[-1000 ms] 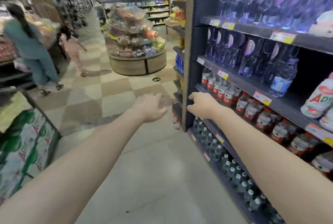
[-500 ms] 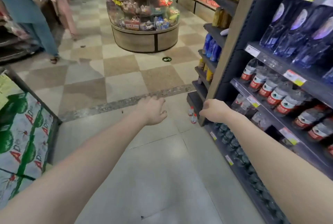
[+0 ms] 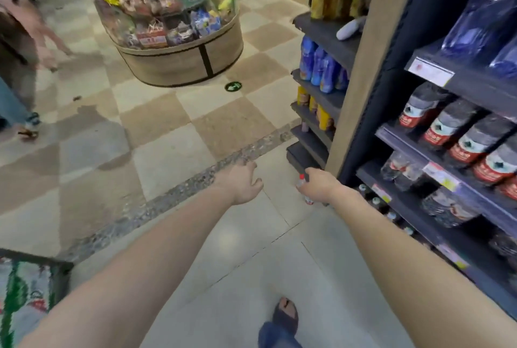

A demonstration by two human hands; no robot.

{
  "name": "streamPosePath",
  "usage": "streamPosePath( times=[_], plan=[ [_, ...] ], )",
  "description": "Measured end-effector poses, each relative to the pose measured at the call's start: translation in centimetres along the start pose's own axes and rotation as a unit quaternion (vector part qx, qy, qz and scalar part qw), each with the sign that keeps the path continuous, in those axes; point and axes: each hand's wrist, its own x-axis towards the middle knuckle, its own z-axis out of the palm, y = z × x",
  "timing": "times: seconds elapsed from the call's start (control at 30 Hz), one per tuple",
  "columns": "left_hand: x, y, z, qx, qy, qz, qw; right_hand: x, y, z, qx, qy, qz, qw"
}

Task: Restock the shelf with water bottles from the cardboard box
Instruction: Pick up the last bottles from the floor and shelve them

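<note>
- Task item: a small red-capped bottle [image 3: 302,180] stands on the floor at the foot of the shelf unit's end panel, partly covered by your right hand [image 3: 319,187].
- Right grip: the back of the hand faces the camera and the fingers are hidden. I cannot tell whether they wrap the bottle or merely pass in front of it.
- Left hand [image 3: 242,184]: fingers loosely curled, apart, holding nothing; it hovers over the floor tiles.
- Shelf [image 3: 419,153] at your right: red-labelled bottles [image 3: 439,132] stand in a row, with film-wrapped packs one tier down and a line of capped bottles [image 3: 376,202] on the bottom tier.
- Supply: a green-and-white printed pack [image 3: 25,291] sits at the lower left, well apart from both hands. Whether it is the cardboard box is unclear.
- Risk 1: a blind reach low at the panel could tip the floor bottle and send it rolling into the aisle.
- Risk 2: your sandalled foot [image 3: 285,314] is stepping that way, so a kick is possible.
- Risk 3: shoppers [image 3: 16,40] are crossing at the left. Swinging back toward the pack with arms out could clip them.
</note>
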Motion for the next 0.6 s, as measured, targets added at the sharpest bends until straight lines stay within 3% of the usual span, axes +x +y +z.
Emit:
streamPosePath(
  times=[0.3, 0.6],
  plan=[
    [22.4, 0.5, -1.4, 0.057, -0.086, 0.079, 0.992, 16.2, 5.6, -2.2, 0.103, 0.028, 0.150, 0.983],
    [44.5, 1.5, 4.3, 0.186, -0.171, 0.237, 0.938, 29.6, 9.7, 3.5, 0.198, 0.050, 0.352, 0.913]
  ],
)
